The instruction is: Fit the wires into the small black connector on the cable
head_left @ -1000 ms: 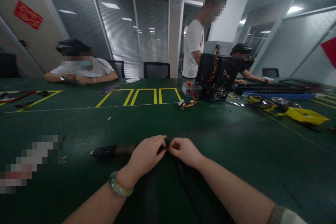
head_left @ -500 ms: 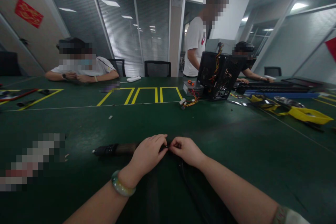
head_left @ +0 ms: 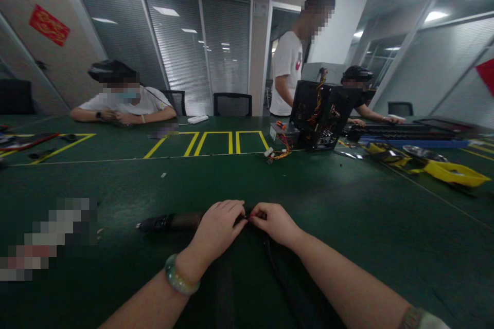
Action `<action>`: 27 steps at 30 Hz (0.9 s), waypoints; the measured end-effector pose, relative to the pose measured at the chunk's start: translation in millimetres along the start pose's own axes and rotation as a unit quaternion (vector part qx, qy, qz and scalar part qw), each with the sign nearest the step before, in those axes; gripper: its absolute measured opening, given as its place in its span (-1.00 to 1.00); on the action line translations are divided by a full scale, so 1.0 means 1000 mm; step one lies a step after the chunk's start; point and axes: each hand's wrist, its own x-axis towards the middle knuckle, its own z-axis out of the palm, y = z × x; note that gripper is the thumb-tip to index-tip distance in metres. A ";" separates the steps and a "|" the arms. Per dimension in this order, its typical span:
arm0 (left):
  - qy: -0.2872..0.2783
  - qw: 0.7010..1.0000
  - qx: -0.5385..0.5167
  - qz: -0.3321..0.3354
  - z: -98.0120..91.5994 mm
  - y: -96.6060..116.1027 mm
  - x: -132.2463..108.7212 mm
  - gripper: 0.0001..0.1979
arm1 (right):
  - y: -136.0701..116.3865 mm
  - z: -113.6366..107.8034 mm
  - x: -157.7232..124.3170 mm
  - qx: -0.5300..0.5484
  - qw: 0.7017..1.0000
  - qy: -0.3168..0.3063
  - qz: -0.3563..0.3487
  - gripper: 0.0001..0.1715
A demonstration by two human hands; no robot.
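From the head cam, both hands are almost meeting in the middle of the green tabletop [head_left: 216, 177]. The left hand [head_left: 219, 226] arches over the right end of a dark cylindrical tool [head_left: 181, 222], its fingers curled fairly narrow, and I honestly can't tell if it's gripping. The tool lies flat, its little metal tip pointing left. The right hand [head_left: 272, 221] has thumb and forefinger pinched together right beside the left fingertips; whatever's in that pinch is too tiny to make out. A black cable [head_left: 275, 264] runs from under the right hand down toward the near edge. There's a greenish bangle [head_left: 181, 277] on the left wrist. Further back sit an open black PC case [head_left: 320, 118] and, off to the right, a yellow tray [head_left: 457, 172].
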 end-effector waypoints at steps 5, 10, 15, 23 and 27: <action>-0.003 1.000 -0.017 0.007 0.002 0.002 0.000 -0.90 | 0.001 0.001 0.000 0.012 1.000 0.002 -0.003 -0.90; -0.006 0.999 -0.032 0.014 0.002 0.002 0.000 -0.88 | -0.001 0.001 -0.001 0.008 1.000 0.006 0.001 -0.92; 0.008 1.000 -0.021 0.017 -0.003 -0.002 0.000 -0.87 | -0.005 0.000 -0.004 0.005 1.000 0.015 0.010 -0.92; -0.002 0.999 -0.027 0.028 -0.006 0.001 0.000 -0.89 | -0.006 0.002 -0.004 0.022 1.000 0.005 0.018 -0.87; -0.007 0.999 -0.027 0.026 -0.007 0.002 0.000 -0.88 | -0.005 0.001 -0.004 0.023 1.000 -0.003 0.021 -0.86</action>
